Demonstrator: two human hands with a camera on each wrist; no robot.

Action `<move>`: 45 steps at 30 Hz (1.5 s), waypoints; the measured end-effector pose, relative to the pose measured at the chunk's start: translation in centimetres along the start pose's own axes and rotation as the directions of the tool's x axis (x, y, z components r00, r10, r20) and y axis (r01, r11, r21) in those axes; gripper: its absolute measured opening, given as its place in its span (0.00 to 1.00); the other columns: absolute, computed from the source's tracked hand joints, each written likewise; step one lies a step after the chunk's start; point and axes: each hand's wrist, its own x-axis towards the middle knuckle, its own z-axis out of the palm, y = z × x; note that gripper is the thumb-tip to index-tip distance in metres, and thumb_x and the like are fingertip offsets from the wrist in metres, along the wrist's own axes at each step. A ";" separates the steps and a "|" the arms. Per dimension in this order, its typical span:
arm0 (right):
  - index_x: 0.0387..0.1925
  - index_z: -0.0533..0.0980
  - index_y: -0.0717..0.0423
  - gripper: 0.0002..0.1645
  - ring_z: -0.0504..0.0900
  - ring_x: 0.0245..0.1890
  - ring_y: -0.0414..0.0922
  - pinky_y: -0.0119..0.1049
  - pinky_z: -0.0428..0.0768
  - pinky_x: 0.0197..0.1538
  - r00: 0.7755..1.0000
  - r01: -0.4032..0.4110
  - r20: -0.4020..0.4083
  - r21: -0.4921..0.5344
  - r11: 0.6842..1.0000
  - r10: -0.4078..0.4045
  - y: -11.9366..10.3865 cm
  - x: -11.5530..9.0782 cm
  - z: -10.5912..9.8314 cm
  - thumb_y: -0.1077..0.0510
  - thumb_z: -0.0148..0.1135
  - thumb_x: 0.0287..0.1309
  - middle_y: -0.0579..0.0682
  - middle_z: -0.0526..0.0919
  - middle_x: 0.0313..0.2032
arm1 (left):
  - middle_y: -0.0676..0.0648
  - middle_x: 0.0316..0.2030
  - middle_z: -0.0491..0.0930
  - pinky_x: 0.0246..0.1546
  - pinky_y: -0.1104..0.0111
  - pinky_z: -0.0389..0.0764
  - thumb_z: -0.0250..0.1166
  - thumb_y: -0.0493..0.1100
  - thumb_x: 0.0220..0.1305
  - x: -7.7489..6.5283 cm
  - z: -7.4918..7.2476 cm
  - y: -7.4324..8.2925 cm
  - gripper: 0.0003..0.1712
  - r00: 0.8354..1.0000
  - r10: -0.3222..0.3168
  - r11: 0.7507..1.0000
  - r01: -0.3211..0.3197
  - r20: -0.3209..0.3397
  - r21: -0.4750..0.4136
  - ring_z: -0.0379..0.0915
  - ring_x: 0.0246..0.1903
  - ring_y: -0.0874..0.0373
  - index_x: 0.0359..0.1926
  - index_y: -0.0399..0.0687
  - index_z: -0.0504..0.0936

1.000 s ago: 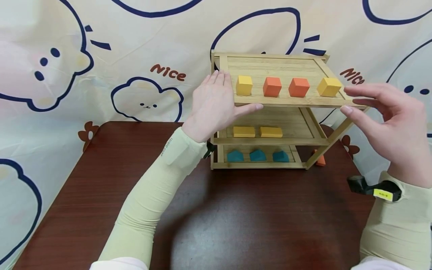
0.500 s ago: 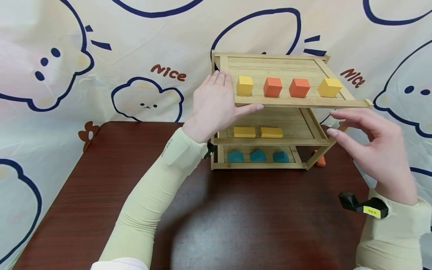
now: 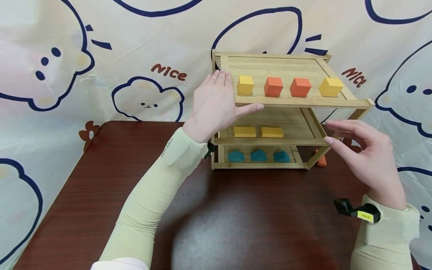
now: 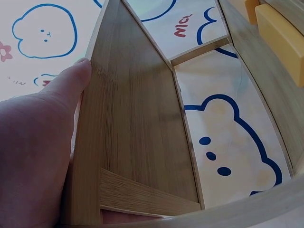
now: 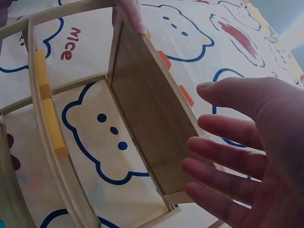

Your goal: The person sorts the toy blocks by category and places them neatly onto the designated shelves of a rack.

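Observation:
A three-tier wooden shelf rack (image 3: 270,141) stands at the back of the table. My left hand (image 3: 216,103) lies with straight fingers over the left end of its top board, thumb (image 4: 71,80) along the front edge. Two yellow cubes (image 3: 245,85) flank two orange cubes (image 3: 273,87) along that board. Two yellow blocks (image 3: 244,132) lie on the middle board, and three blue blocks (image 3: 258,155) on the bottom one. My right hand (image 3: 368,153) hovers at the right end of the middle board, fingers bent and apart, holding nothing in the right wrist view.
The dark wooden table (image 3: 256,210) extends in front of the rack. Behind the rack's right leg, an orange block (image 3: 321,160) lies partly hidden on the table. A patterned cloth (image 3: 135,41) covers the background close behind the rack.
My right hand has come down and to the left, from beside the top board's right end to beside the middle board. The left hand and the blocks have stayed put.

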 end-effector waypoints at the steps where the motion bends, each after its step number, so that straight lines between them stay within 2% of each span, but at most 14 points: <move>1: 0.59 0.82 0.53 0.27 0.79 0.47 0.36 0.19 0.74 0.45 1.000 -0.022 0.002 0.000 1.000 0.022 0.0 -0.1 0.0 0.69 0.72 0.58 0.46 0.83 0.53 | 0.38 0.74 0.60 0.74 0.63 0.49 0.35 0.93 0.49 0.0 0.0 0.0 0.77 1.000 0.001 1.000 -0.001 -0.002 0.000 0.53 0.75 0.47 0.77 0.34 0.56; 8: 0.60 0.82 0.52 0.25 0.81 0.46 0.38 0.20 0.75 0.45 0.996 -0.091 -0.009 0.029 0.995 0.092 0.4 -0.6 -0.2 0.67 0.70 0.61 0.50 0.83 0.54 | 0.37 0.74 0.60 0.74 0.63 0.50 0.35 0.93 0.49 0.0 0.1 0.0 0.77 1.000 0.004 1.000 -0.004 -0.002 0.003 0.53 0.74 0.47 0.77 0.33 0.56; 15: 0.60 0.82 0.55 0.25 0.80 0.45 0.40 0.21 0.75 0.45 0.992 -0.118 -0.038 0.043 0.992 0.120 1.4 -0.9 -0.3 0.66 0.71 0.61 0.42 0.83 0.53 | 0.37 0.74 0.60 0.74 0.63 0.49 0.35 0.93 0.49 0.0 0.1 0.0 0.77 1.000 0.008 1.000 -0.007 -0.004 0.007 0.53 0.74 0.47 0.77 0.33 0.56; 22: 0.60 0.82 0.55 0.23 0.77 0.50 0.43 0.22 0.74 0.48 0.981 -0.181 -0.064 0.054 0.982 0.185 2.0 -1.5 -0.7 0.64 0.70 0.63 0.46 0.83 0.53 | 0.37 0.74 0.60 0.74 0.63 0.49 0.34 0.93 0.49 0.0 0.1 0.0 0.77 1.000 0.009 1.000 -0.009 -0.005 0.007 0.53 0.75 0.47 0.77 0.33 0.57; 29: 0.60 0.82 0.54 0.23 0.77 0.51 0.41 0.20 0.74 0.48 0.970 -0.227 -0.083 0.041 0.973 0.230 3.2 -1.8 -0.9 0.62 0.69 0.64 0.43 0.83 0.52 | 0.37 0.75 0.59 0.74 0.63 0.48 0.34 0.93 0.49 0.0 0.0 0.0 0.77 1.000 0.005 1.000 -0.005 0.008 0.005 0.51 0.75 0.46 0.77 0.33 0.55; 38: 0.58 0.82 0.57 0.21 0.83 0.42 0.34 0.18 0.77 0.40 0.951 -0.282 -0.108 0.076 0.956 0.289 5.3 -1.9 -1.1 0.60 0.69 0.65 0.37 0.84 0.47 | 0.37 0.74 0.60 0.74 0.62 0.50 0.36 0.93 0.49 0.0 0.1 -0.1 0.76 1.000 0.005 1.000 -0.005 -0.010 0.005 0.53 0.74 0.46 0.77 0.33 0.57; 45: 0.58 0.82 0.58 0.21 0.82 0.39 0.35 0.18 0.77 0.38 0.929 -0.350 -0.097 0.091 0.932 0.358 7.4 -2.0 -0.9 0.56 0.69 0.66 0.36 0.84 0.46 | 0.37 0.73 0.63 0.73 0.63 0.53 0.37 0.92 0.50 -0.1 0.0 0.0 0.75 1.000 0.009 1.000 -0.009 -0.028 0.004 0.56 0.73 0.47 0.75 0.33 0.59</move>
